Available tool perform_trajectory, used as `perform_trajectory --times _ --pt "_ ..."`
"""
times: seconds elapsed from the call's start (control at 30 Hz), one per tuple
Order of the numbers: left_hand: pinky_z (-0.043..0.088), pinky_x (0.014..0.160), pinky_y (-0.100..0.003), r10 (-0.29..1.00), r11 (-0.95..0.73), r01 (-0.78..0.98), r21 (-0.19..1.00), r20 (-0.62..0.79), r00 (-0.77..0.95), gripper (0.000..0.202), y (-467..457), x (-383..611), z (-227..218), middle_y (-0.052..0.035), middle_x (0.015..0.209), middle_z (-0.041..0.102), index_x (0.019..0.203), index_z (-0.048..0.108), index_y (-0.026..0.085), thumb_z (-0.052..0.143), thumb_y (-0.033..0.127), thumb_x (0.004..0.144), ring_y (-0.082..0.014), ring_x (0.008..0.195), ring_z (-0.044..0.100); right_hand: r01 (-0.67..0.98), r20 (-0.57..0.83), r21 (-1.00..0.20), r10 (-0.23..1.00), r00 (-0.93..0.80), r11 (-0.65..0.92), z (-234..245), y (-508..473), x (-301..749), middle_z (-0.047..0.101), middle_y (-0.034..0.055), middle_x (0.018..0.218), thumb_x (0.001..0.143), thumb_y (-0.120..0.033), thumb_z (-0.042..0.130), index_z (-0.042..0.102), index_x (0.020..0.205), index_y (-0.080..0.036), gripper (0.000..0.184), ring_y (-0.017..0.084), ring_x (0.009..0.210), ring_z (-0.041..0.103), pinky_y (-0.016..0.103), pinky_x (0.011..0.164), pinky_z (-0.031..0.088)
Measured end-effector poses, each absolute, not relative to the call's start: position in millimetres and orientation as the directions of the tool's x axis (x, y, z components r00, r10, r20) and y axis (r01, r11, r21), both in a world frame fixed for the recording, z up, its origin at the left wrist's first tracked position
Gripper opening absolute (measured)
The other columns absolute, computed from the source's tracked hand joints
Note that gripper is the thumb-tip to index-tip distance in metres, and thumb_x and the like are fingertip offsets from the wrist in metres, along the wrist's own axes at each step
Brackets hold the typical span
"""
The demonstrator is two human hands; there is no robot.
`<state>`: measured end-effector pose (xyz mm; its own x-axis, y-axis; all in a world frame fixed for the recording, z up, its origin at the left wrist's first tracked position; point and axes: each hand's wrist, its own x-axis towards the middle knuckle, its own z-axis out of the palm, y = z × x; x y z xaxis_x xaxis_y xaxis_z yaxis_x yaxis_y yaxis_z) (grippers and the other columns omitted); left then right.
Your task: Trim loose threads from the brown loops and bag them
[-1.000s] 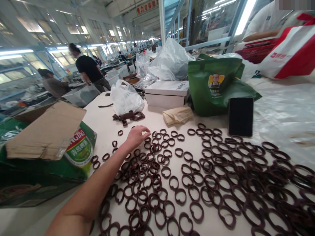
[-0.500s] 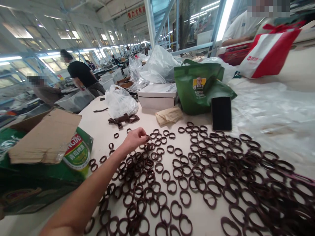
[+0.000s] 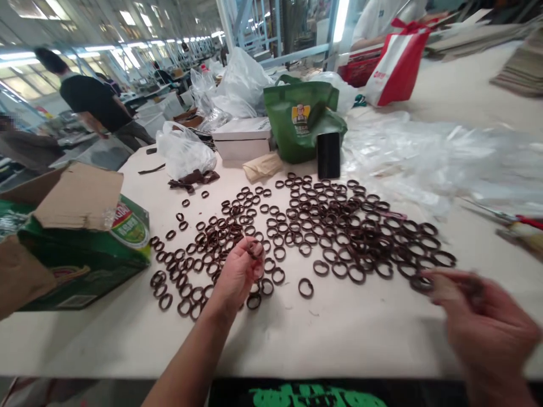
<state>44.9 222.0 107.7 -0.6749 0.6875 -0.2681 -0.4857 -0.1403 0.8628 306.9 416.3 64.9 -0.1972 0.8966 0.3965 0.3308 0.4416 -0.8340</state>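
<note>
Many small dark brown loops (image 3: 321, 268), which look like fabric, lie spread over the pale table (image 3: 339, 322), in a looser group on the left and a denser heap on the right. My left hand (image 3: 238, 271) is closed in a pinch on a brown loop (image 3: 254, 249) above the left group. At the right edge of the heap, my right hand (image 3: 487, 319) has thumb and finger together at another brown loop (image 3: 419, 282). Something dark and blurred also shows within its curled fingers.
An opened green carton (image 3: 106, 254) stands at left. Behind the loops are a white box (image 3: 241, 148), folded tan cloth (image 3: 263, 168), a green bag (image 3: 292, 135), a dark phone-like slab (image 3: 328, 155) and clear plastic sheeting (image 3: 407, 152). Scissors (image 3: 500, 213) lie at right. Other people are in the background.
My left hand has come back toward me from the far end of the left group, a loop in its fingers. My right hand has entered view. The camera has tilted down and turned right.
</note>
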Motion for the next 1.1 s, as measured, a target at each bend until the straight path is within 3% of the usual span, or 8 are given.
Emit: perform_trajectory --times 0.13,0.27,0.43,0.57,0.67,0.77,0.9,1.1 --pt "0.022 0.040 -0.014 0.735 -0.132 -0.531 0.837 -0.277 -0.619 0.037 226 91 104 0.0082 0.060 0.041 0.074 0.048 0.020 0.079 0.038 0.069 -0.0028 0.045 0.030 -0.032 0.440 -0.852 0.682 -0.584 0.522 81 352 270 0.066 0.0052 0.093 0.091 -0.030 0.066 0.066 0.097 -0.026 0.007 0.010 0.052 0.045 0.027 0.044 0.038" --pt "0.026 0.042 -0.015 0.759 -0.124 -0.497 0.859 -0.240 -0.605 0.032 223 123 98 0.0075 0.062 0.044 0.074 0.050 0.019 0.076 0.038 0.072 -0.0040 0.047 0.033 -0.217 0.559 -0.787 0.519 -0.647 0.577 97 312 246 0.065 0.0039 0.094 0.088 -0.027 0.071 0.064 0.101 -0.025 0.015 0.010 0.056 0.051 0.023 0.046 0.041" --pt "0.041 0.054 -0.019 0.695 -0.079 -0.211 0.974 -0.099 -0.712 0.022 211 146 90 0.0047 0.068 0.056 0.076 0.054 0.020 0.071 0.035 0.075 -0.0085 0.059 0.049 -0.218 0.524 -0.820 0.543 -0.657 0.529 92 303 248 0.063 0.0031 0.084 0.085 -0.032 0.072 0.064 0.088 -0.023 0.012 0.015 0.071 0.058 0.026 0.058 0.048" --pt "0.047 0.061 -0.023 0.669 -0.050 -0.068 0.996 -0.017 -0.743 0.014 202 158 90 0.0024 0.073 0.063 0.082 0.057 0.021 0.068 0.030 0.078 -0.0117 0.065 0.059 -0.173 0.410 -0.890 0.576 -0.707 0.422 87 302 255 0.059 0.0010 0.078 0.081 -0.027 0.068 0.060 0.077 -0.021 0.011 0.012 0.064 0.050 0.024 0.054 0.040" --pt "0.051 0.068 -0.027 0.684 0.016 0.295 0.955 0.205 -0.700 0.014 195 162 95 -0.0026 0.090 0.071 0.098 0.064 0.023 0.062 0.025 0.084 -0.0145 0.073 0.064 -0.096 0.142 -0.989 0.569 -0.810 0.110 86 304 261 0.048 -0.0039 0.063 0.079 -0.033 0.066 0.054 0.073 -0.020 0.019 0.009 0.052 0.037 0.022 0.046 0.031" --pt "0.052 0.074 -0.029 0.763 0.039 0.599 0.800 0.363 -0.534 0.019 189 163 100 -0.0035 0.092 0.073 0.102 0.069 0.025 0.056 0.021 0.089 -0.0159 0.078 0.066 -0.017 -0.098 -0.962 0.400 -0.912 -0.273 84 309 267 0.051 -0.0032 0.065 0.076 -0.042 0.067 0.054 0.073 -0.018 0.028 0.007 0.050 0.036 0.021 0.044 0.031" --pt "0.051 0.064 -0.026 0.786 0.115 0.570 0.813 0.277 -0.553 0.012 183 165 104 -0.0001 0.075 0.072 0.090 0.070 0.023 0.059 0.024 0.089 -0.0136 0.062 0.064 0.030 -0.177 -0.901 0.304 -0.936 -0.434 83 307 274 0.057 -0.0010 0.075 0.072 -0.042 0.072 0.055 0.078 -0.018 0.031 0.007 0.055 0.040 0.019 0.045 0.035" --pt "0.047 0.057 -0.023 0.690 0.260 0.470 0.844 0.178 -0.702 0.009 177 172 102 0.0030 0.066 0.069 0.078 0.067 0.022 0.061 0.024 0.084 -0.0117 0.057 0.059 0.024 -0.143 -0.967 0.465 -0.874 -0.253 90 288 276 0.050 -0.0049 0.075 0.067 -0.040 0.080 0.053 0.083 -0.019 0.038 0.005 0.053 0.033 0.019 0.043 0.028"
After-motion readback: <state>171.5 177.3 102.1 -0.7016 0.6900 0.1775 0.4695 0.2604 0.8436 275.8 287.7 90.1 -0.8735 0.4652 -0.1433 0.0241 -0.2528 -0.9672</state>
